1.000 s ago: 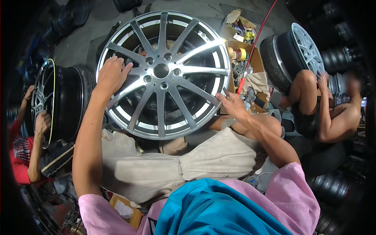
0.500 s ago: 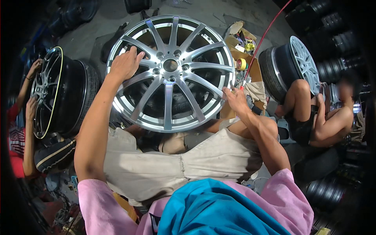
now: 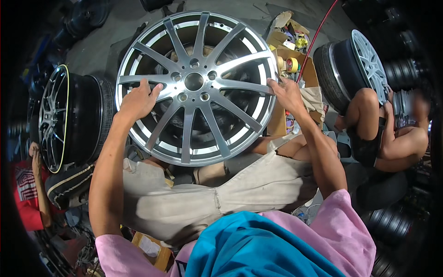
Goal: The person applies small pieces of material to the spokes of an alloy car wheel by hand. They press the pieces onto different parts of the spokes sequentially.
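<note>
Alloy wheel (image 3: 186, 134), one, bare; machined-silver face, bright, with straight radiating spokes, a round centre bore, five lug holes and white reflections round the barrel. Location: face up, before the person's trousered lap (image 3: 180, 203). Left hand (image 3: 138, 100): half open on the left rim; grip cannot be told. Right hand (image 3: 287, 94): fingers curled at the right lip; hold cannot be told. Against the frame half a second earlier: wheel rotated, one lug hole now topmost instead of lowest; left hand lower, right hand higher.
</note>
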The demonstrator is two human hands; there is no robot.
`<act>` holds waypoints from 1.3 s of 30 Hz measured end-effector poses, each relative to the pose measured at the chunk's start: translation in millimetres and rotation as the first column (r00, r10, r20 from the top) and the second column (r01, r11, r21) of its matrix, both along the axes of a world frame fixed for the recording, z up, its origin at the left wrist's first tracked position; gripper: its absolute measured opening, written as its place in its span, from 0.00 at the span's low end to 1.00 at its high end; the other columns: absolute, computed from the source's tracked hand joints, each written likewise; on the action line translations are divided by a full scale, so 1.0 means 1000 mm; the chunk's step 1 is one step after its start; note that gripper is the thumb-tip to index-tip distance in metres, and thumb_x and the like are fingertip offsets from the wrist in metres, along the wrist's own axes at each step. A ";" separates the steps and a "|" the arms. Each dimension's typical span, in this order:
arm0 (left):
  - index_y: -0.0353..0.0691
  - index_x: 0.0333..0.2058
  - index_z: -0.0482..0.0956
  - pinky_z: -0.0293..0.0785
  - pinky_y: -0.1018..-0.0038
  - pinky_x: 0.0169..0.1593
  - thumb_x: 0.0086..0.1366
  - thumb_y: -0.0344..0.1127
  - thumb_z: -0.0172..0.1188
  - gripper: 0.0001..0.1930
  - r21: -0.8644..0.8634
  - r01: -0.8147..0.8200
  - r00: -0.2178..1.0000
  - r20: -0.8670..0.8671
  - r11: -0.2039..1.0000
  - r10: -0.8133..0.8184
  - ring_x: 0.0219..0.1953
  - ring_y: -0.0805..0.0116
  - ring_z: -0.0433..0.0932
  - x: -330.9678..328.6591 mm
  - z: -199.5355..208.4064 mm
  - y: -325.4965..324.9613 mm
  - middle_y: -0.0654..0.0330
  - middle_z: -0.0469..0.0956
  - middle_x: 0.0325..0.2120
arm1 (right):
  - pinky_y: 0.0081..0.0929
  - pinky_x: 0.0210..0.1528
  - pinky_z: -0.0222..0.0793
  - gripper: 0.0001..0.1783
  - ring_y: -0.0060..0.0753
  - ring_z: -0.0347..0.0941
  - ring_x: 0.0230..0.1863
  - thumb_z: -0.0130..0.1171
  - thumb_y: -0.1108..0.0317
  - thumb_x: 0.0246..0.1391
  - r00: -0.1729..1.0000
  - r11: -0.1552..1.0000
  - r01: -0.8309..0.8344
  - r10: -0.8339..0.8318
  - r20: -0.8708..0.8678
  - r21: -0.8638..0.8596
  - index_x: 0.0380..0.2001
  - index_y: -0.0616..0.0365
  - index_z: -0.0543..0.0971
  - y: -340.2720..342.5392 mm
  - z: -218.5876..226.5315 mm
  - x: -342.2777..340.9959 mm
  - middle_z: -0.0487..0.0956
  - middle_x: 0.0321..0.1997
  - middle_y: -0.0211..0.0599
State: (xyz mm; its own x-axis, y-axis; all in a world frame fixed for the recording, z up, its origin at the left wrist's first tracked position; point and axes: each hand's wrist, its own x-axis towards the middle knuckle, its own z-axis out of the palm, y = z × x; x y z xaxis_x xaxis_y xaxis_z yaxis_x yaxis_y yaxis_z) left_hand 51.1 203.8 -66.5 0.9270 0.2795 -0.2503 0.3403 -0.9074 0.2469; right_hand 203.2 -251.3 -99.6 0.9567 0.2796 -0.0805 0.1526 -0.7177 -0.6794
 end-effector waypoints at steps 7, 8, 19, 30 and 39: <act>0.32 0.44 0.76 0.77 0.46 0.52 0.80 0.63 0.53 0.32 -0.041 0.011 0.993 -0.117 0.999 -0.016 0.45 0.33 0.86 0.009 0.016 -0.010 0.39 0.86 0.38 | 0.46 0.41 0.76 0.28 0.48 0.83 0.31 0.66 0.44 0.68 0.986 0.996 0.080 -0.083 0.146 0.025 0.38 0.63 0.86 -0.012 0.004 -0.016 0.86 0.28 0.49; 0.33 0.42 0.76 0.77 0.47 0.50 0.79 0.60 0.57 0.28 -0.036 0.008 0.995 -0.098 0.999 -0.012 0.43 0.35 0.85 0.008 0.019 -0.011 0.40 0.86 0.36 | 0.44 0.39 0.74 0.26 0.44 0.80 0.29 0.67 0.45 0.67 0.985 0.987 0.104 -0.120 0.124 0.124 0.38 0.62 0.86 -0.013 0.004 -0.018 0.84 0.26 0.47; 0.34 0.36 0.77 0.76 0.47 0.46 0.75 0.49 0.67 0.21 0.013 0.185 0.978 0.094 0.983 -0.185 0.40 0.35 0.83 -0.002 0.095 -0.100 0.43 0.84 0.33 | 0.42 0.27 0.62 0.19 0.34 0.62 0.19 0.71 0.50 0.63 0.971 0.986 0.164 -0.163 0.176 0.006 0.34 0.58 0.87 -0.012 0.011 -0.028 0.66 0.14 0.36; 0.33 0.34 0.79 0.76 0.51 0.45 0.71 0.42 0.71 0.16 -0.097 0.372 0.920 0.168 0.923 -0.353 0.39 0.39 0.81 -0.030 0.107 -0.131 0.47 0.82 0.33 | 0.53 0.37 0.76 0.16 0.64 0.84 0.33 0.68 0.56 0.63 0.871 0.979 0.080 0.021 0.491 -0.185 0.32 0.60 0.83 0.004 0.026 -0.024 0.86 0.30 0.55; 0.34 0.36 0.80 0.77 0.53 0.46 0.69 0.40 0.71 0.14 -0.122 0.477 0.874 0.165 0.870 -0.456 0.42 0.44 0.81 -0.053 0.128 -0.145 0.49 0.79 0.37 | 0.35 0.35 0.72 0.20 0.34 0.76 0.27 0.71 0.53 0.65 0.971 0.981 0.178 -0.162 0.176 -0.077 0.39 0.61 0.85 -0.007 0.023 -0.017 0.81 0.25 0.40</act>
